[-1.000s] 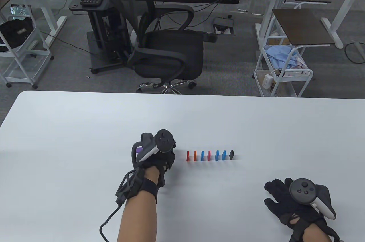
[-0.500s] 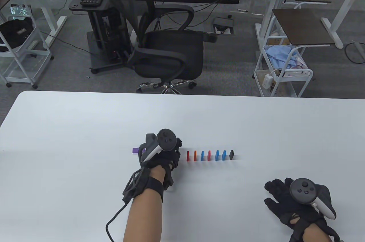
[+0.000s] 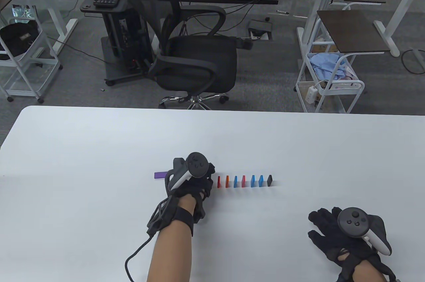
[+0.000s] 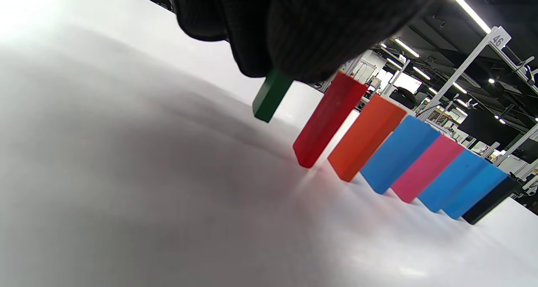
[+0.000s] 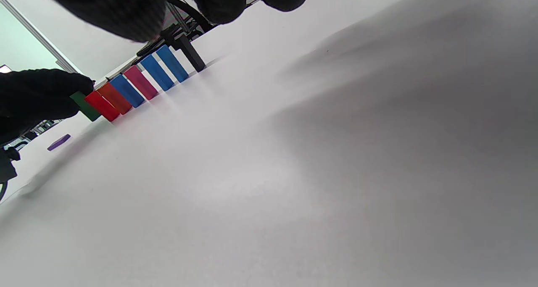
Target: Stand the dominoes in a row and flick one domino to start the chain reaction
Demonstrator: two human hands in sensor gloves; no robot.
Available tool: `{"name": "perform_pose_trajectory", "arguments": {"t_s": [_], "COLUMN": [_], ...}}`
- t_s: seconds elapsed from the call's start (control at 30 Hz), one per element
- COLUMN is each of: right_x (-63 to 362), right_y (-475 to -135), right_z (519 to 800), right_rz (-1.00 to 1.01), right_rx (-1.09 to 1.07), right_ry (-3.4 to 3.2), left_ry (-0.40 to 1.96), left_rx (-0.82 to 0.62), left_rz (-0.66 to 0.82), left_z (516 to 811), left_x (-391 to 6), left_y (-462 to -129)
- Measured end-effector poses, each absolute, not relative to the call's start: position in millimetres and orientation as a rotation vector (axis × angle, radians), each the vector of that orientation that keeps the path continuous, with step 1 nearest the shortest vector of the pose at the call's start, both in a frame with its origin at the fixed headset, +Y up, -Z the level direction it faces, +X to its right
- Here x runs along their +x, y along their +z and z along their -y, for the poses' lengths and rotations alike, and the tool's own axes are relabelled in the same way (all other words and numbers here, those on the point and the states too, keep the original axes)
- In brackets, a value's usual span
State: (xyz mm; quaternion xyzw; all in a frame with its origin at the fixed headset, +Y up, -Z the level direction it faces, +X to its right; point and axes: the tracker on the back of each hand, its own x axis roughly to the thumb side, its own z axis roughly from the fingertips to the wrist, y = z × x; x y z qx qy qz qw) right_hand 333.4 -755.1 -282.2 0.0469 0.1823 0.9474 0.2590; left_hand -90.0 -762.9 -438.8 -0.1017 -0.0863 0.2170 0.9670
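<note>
Left hand (image 3: 191,184) pinches a green domino (image 4: 272,95) just off the worktop (image 3: 99,136), at nine o'clock of the red domino (image 3: 218,182); next, it needs setting upright; right hand (image 3: 345,235) rests flat, grip slack

From above and behind the hands we look down across the white table (image 3: 99,142), with the room beyond at twelve o'clock. Our left wrist camera sits very low and close to the tabletop, tilted, facing along the row of dominoes (image 4: 403,152) toward three o'clock. Our right wrist camera, also low and tilted but farther off, faces ten o'clock toward the same row (image 5: 138,83). All three views share that row; the purple domino (image 3: 160,175) appears in two.
</note>
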Motion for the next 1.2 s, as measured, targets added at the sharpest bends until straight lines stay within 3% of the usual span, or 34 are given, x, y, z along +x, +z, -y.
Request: {"name": "perform_pose_trajectory", "arguments": {"t_s": [1.2], "right_x": [335.9], "right_y": [-283.1], "right_z": [755.5], "right_rz": [-0.502], "right_rx": [0.119], "right_ry": [2.559], "left_ry": [0.418], "left_rx": [-0.275], "left_rz": [0.162], "left_z": [771.9], "left_x": [-88.9], "left_y": [-434.3]}}
